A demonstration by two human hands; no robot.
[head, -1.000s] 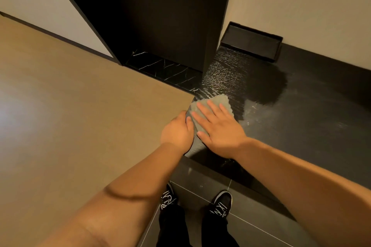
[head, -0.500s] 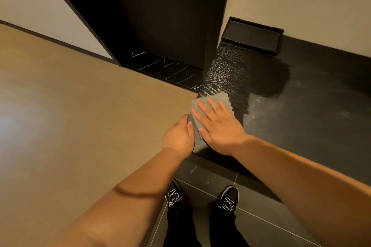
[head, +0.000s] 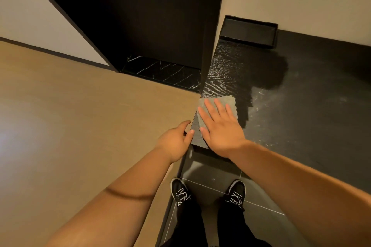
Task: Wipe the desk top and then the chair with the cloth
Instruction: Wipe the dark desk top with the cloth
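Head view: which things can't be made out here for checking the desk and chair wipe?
- Cloth: mostly hidden under the flat right hand; its fold cannot be told.
- Chair: nowhere in the head view.
- Desk top: cut off by the frame's right edge.
- Black tray: inside too dark to judge contents.
- Left hand: whether it touches the desk's corner is unclear.

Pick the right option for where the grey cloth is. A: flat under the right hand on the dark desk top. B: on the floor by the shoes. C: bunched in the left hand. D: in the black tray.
A: the right hand, fingers straight, presses the cloth flat on the desk top near its corner.
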